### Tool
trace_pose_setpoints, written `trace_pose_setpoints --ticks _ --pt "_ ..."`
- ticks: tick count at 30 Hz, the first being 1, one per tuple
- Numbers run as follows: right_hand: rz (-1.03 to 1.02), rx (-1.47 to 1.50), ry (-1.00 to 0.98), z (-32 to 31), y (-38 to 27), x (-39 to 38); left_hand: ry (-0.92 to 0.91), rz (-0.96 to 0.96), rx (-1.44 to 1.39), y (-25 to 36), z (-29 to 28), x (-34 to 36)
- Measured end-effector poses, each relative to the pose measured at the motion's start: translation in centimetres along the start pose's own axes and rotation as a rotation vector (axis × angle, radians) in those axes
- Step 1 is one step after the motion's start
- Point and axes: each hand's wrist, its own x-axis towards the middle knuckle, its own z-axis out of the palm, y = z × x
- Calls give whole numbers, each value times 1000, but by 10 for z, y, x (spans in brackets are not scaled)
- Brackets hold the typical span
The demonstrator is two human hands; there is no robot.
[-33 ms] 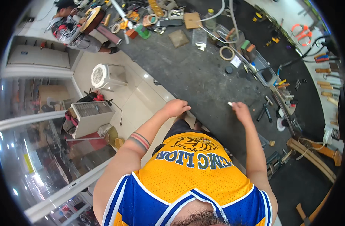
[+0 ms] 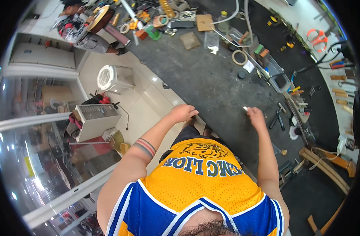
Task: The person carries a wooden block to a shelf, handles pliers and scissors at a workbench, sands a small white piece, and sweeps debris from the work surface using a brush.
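Observation:
My right hand (image 2: 257, 117) is over the dark grey workbench (image 2: 211, 82), its fingers pinched on a small white piece (image 2: 245, 108) too small to name. At the bench's near left edge is my left hand (image 2: 182, 113), fingers curled together; whatever they hold, if anything, is hidden. A hammer (image 2: 281, 107) and a black-handled tool (image 2: 277, 120) lie to the right of my right hand. Farther up the bench are a small round black lid or cap (image 2: 241, 74) and a tape roll (image 2: 239, 57).
Tools and bottles crowd the bench's far end, near a clear plastic tray (image 2: 281, 80). A curved wooden piece (image 2: 325, 169) lies at right. On the floor at left stand a white stool (image 2: 116, 78) and a cabinet (image 2: 97, 122). Another person (image 2: 75, 29) holds a guitar (image 2: 99, 19).
The view has shifted slightly, so the bench items appear a little farther right. My right hand still pinches the white piece, and my left hand stays at the bench edge.

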Motion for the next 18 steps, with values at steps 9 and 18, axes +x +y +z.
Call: trace_pose_setpoints --ticks 9,18 --pt "-323 -316 575 3 -33 7 -116 -270 -128 -51 9 -77" --pt "-420 -56 -332 137 -143 -48 169 -89 -171 -158 12 -91"
